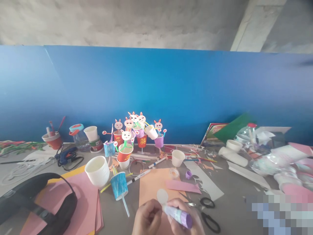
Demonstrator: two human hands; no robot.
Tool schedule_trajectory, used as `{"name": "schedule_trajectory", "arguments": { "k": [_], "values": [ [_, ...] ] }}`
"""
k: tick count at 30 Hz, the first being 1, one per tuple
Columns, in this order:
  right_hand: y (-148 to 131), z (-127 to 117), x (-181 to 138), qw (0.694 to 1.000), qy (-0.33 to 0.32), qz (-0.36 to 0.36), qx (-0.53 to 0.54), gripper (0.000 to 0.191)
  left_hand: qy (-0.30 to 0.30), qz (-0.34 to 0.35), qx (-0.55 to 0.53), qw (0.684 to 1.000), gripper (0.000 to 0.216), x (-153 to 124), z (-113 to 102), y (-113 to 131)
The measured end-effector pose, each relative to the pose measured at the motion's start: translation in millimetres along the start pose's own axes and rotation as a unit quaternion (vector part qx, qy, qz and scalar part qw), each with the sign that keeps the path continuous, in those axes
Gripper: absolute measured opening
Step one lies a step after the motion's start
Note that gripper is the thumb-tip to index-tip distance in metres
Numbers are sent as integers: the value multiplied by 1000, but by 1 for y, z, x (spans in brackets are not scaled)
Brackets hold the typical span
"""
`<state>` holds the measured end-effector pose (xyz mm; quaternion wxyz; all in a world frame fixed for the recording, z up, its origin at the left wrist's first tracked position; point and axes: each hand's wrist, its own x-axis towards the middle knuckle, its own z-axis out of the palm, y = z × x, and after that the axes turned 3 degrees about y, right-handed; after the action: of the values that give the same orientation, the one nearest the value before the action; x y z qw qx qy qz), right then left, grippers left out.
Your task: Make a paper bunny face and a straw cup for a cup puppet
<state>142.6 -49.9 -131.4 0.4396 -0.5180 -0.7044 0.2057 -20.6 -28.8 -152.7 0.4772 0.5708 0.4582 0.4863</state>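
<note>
Purple plastic marks the glue stick point(179, 216), which is gripped in the right hand point(184, 220), fingers curled tight round its barrel, tip aimed toward the left hand point(147, 218). A small white paper disc point(162, 196) is pinched at its lower edge between the fingertips of that left hand, just above the knuckles and touching or nearly touching the glue tip (the contact itself cannot be told). Under both hands an orange sheet point(151, 182) is spread on the table point(234, 212); a pink strip point(183, 186) lies just beyond the right hand, and black-handled scissors point(207, 213) rest immediately to its right. Beyond the left hand, a blue-coloured cup with a straw point(119, 186) is tipped over beside a white cup point(97, 170), with a pen point(140, 176) between them and the orange sheet.

Further off, against the blue board, a cluster of finished rabbit cups point(133, 132) is already standing, so much of the work is judged done. For the piece in hand, the disc appears cut out and at the gluing stage; no face, ears or cup are seen joined to it yet, and those steps are judged left
</note>
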Motion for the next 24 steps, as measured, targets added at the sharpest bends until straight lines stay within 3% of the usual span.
{"name": "schedule_trajectory", "arguments": {
  "k": [6, 15, 20, 24],
  "values": [
    [10, -7, -1, 1000, 15, 13, -5, 14, 9, -49, -75, 996, 27, 0, 0, 6],
    [-9, -1, 6, 1000, 10, -6, -7, 12, -14, -57, -68, 996, 27, -1, -3, 8],
    [2, -3, 6, 998, 61, 10, 14, 24, -2, -55, -82, 995, 32, 0, -1, 6],
    [0, -2, 2, 996, 92, 16, 9, 21, 10, -45, -93, 995, 31, 2, 0, 11]
  ]
}}
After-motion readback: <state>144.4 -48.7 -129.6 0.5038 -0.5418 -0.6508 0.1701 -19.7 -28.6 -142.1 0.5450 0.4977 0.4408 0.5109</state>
